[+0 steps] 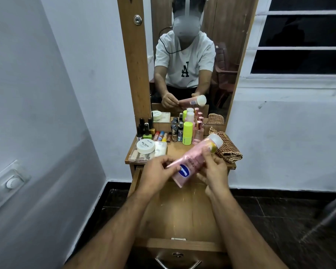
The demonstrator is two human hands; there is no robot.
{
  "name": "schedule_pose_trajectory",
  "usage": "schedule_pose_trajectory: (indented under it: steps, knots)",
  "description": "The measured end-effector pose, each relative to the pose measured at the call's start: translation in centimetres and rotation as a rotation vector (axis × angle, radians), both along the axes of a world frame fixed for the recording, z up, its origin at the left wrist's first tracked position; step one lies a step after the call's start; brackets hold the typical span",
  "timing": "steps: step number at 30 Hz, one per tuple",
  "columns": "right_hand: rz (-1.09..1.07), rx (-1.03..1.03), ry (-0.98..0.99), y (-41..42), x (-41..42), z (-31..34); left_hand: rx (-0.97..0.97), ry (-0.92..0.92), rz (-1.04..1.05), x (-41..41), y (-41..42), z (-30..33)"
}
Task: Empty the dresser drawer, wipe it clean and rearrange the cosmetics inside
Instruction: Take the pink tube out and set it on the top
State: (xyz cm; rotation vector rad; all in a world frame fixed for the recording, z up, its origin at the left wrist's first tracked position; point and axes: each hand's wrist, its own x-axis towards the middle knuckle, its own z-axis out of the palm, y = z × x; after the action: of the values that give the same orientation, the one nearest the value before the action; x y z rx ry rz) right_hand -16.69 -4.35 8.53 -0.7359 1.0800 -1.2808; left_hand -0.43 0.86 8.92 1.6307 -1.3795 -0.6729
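A pink lotion tube (194,160) with a white cap is held tilted above the pulled-out wooden drawer (182,214), cap pointing up and to the right. My left hand (157,173) pinches the tube's flat lower end. My right hand (213,171) grips its middle from the right. The drawer's inside shows bare wood, partly hidden by my arms. On the dresser top (175,150) stand nail polish bottles (145,129), a white round jar (145,146), a lime green bottle (187,135), pink bottles (198,131) and small tubes (160,136).
A brown checked cloth (228,149) lies on the dresser top's right side. A mirror (190,61) rises behind the cosmetics. White walls flank the dresser, a window (303,35) is at the upper right, and the floor is dark tile (279,220).
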Motion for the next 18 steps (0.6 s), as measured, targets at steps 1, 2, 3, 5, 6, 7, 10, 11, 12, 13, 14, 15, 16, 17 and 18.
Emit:
schedule_pose_trajectory:
  steps: [1, 2, 3, 5, 6, 7, 10, 11, 12, 13, 14, 15, 16, 17, 18]
  knots:
    - [0.036, 0.039, 0.012, -0.5, -0.5, 0.4, 0.015, 0.019, -0.011, 0.7, -0.6, 1.1]
    - [0.081, 0.083, 0.008, -0.9, -0.9, 0.5, 0.033, 0.027, -0.025, 1.4, -1.1, 2.1]
    - [0.131, 0.120, -0.006, -1.4, -1.2, 0.6, 0.054, 0.020, -0.044, 2.0, -1.7, 3.1]
    - [0.215, 0.165, -0.031, -2.0, -1.1, 0.5, 0.119, -0.047, -0.091, 2.8, -3.0, 4.7]
    - [0.236, 0.182, -0.036, -2.2, -0.9, 0.5, 0.151, -0.092, -0.107, 3.0, -3.7, 5.4]
    - [0.244, 0.202, -0.038, -2.4, -0.6, 0.4, 0.179, -0.133, -0.115, 3.2, -4.4, 5.9]
    - [0.232, 0.239, -0.011, -3.2, 0.2, 0.4, 0.242, -0.245, -0.116, 3.4, -6.7, 6.4]
    - [0.212, 0.234, 0.016, -3.5, 0.5, 0.4, 0.251, -0.283, -0.113, 3.4, -7.3, 6.4]
    - [0.186, 0.221, 0.054, -3.8, 0.6, 0.4, 0.259, -0.310, -0.112, 3.4, -7.9, 6.4]
    - [0.154, 0.202, 0.102, -4.2, 0.7, 0.3, 0.262, -0.326, -0.115, 3.5, -8.4, 6.3]
    - [0.126, 0.177, 0.156, -4.5, 0.6, 0.3, 0.265, -0.340, -0.120, 3.6, -9.0, 6.3]
    - [0.107, 0.149, 0.216, -4.8, 0.5, 0.1, 0.268, -0.362, -0.126, 3.7, -9.5, 6.2]
    - [0.096, 0.118, 0.281, -5.0, 0.2, -0.1, 0.273, -0.395, -0.129, 3.8, -9.9, 6.1]
    - [0.092, 0.079, 0.357, -5.0, 0.0, -0.2, 0.277, -0.428, -0.130, 3.9, -10.1, 6.1]
    - [0.087, 0.037, 0.439, -5.2, -0.4, -0.5, 0.278, -0.454, -0.131, 3.9, -10.4, 6.1]
